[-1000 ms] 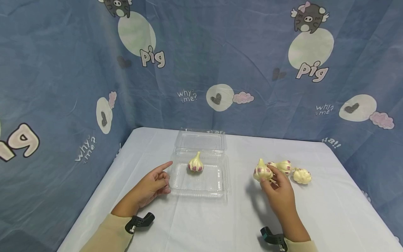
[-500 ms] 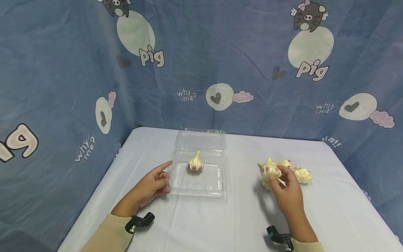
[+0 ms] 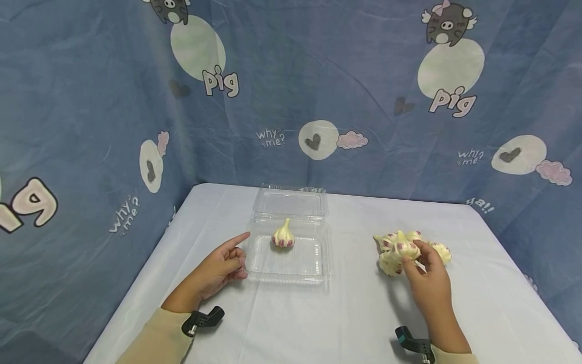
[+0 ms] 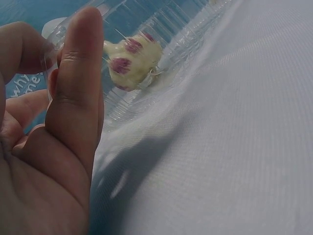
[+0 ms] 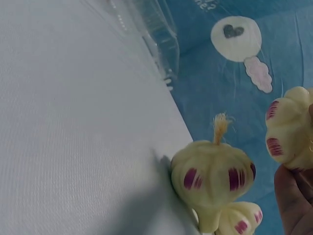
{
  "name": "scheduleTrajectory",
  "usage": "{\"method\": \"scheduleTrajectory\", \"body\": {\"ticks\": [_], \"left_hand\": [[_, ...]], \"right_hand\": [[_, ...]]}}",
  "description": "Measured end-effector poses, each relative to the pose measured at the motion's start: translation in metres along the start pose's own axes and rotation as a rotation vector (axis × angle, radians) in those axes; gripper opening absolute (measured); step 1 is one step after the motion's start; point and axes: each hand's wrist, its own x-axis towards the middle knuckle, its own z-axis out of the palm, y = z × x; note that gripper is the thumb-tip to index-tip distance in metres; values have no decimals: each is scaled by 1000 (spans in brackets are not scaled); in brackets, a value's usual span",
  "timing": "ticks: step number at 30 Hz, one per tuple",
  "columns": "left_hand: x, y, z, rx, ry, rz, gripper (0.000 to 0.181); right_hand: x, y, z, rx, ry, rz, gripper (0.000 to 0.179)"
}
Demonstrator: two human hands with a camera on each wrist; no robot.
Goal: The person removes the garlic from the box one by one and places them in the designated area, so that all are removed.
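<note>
An unlidded-side-up clear plastic clamshell box (image 3: pixel 291 264) lies unfolded on the table, its lid (image 3: pixel 289 202) folded back. Inside sits one garlic bulb (image 3: pixel 283 237), stem upward, with purple patches. My left hand (image 3: pixel 217 272) pinches the box's left edge between thumb and curled fingers, index finger extended along it. Over a group of garlic on the right, my right hand (image 3: pixel 429 283) holds another bulb (image 3: pixel 405 246) between thumb and fingers. Below and around it lie several bulbs, such as a knobbly one (image 3: pixel 390 264) in front and a pale one (image 3: pixel 441 251) to the right.
A white cloth covers the table (image 3: pixel 291 323). Blue patterned fabric (image 3: pixel 373 91) hangs behind it and at the left. Each wrist carries a black camera mount, as on the left wrist (image 3: pixel 202 321).
The right hand has moved to the right with its garlic bulb, now over the group, uncovering bulbs at the group's left. The left hand and the box have stayed put.
</note>
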Motion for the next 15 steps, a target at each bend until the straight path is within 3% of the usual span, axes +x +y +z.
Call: {"method": "scheduleTrajectory", "body": {"ticks": [15], "left_hand": [[0, 0, 0, -9, -7, 3, 75]], "right_hand": [[3, 7, -7, -21, 17, 94, 51]]}}
